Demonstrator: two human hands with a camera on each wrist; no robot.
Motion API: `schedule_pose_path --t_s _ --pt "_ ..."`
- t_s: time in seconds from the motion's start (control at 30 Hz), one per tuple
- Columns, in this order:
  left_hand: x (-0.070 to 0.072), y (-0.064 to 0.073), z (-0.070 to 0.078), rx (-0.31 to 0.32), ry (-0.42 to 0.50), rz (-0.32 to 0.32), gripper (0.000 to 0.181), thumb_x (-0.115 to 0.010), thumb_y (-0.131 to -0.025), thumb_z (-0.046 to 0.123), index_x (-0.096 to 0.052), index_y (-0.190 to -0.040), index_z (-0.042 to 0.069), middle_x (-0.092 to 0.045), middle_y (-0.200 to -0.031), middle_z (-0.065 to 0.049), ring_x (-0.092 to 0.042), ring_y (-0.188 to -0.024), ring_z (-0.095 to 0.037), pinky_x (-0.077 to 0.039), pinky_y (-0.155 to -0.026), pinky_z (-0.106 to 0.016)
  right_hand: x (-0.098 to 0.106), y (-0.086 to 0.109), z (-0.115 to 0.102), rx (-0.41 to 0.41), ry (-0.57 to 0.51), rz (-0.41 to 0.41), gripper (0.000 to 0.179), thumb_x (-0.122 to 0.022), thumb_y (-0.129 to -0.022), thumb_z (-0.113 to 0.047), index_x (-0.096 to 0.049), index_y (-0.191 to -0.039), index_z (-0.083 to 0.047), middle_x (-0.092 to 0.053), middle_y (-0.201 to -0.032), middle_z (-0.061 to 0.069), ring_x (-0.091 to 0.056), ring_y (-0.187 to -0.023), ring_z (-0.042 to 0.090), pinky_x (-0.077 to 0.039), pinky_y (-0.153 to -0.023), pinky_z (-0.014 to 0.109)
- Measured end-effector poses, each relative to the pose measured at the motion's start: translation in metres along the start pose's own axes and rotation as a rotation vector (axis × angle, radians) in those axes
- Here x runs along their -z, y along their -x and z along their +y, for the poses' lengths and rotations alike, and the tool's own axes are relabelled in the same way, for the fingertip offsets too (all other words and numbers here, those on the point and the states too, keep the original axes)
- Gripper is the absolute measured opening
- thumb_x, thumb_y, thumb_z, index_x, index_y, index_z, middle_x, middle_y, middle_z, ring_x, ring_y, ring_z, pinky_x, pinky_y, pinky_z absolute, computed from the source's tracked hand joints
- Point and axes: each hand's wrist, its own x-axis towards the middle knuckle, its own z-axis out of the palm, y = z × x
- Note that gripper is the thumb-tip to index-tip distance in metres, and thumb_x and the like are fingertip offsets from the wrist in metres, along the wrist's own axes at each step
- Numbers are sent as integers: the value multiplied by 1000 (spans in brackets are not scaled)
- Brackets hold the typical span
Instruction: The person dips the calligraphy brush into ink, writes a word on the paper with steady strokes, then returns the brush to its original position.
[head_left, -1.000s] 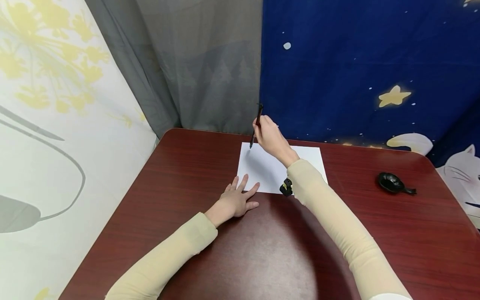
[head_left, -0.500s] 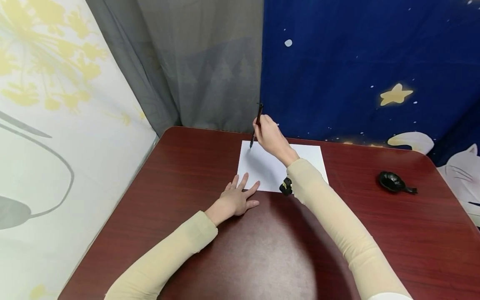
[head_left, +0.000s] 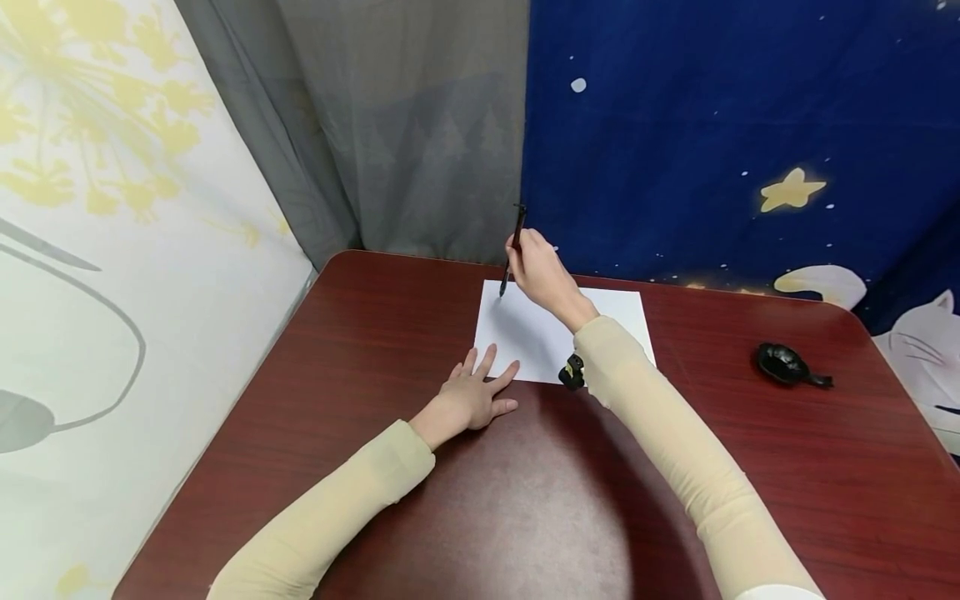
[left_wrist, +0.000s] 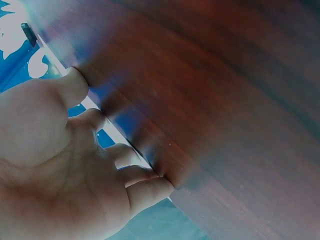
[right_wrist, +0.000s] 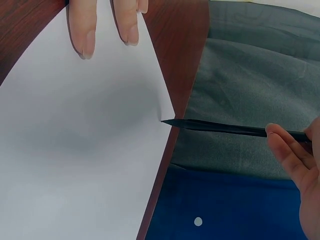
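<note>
Its grip pinching a dark brush (right_wrist: 220, 126), the right hand (head_left: 546, 275) points it down at the far-left corner of paper (head_left: 528, 333) on the surface (head_left: 382, 350), pressure best kept light while the spread left hand (head_left: 471, 400) steadies the near-left corner.

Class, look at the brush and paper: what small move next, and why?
Probably a short, light stroke of the brush inward from the far left corner of the paper: the right hand holds the brush with its tip near that corner, and the left hand has fingers on the paper's near side, which should steady it.
</note>
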Motion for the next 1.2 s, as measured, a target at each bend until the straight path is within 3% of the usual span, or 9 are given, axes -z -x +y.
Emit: schedule_pose_path --t_s 1.2 --pt "-2 -1 0 2 -12 -1 64 -35 -106 56 -15 -163 36 2 -170 -6 0 -155 -33 -16 -123 -44 4 3 -4 -4 8 -32 18 -46 -107 -8 -59 -107 5 -59 -98 18 -59 -92 29 -54 -82 38"
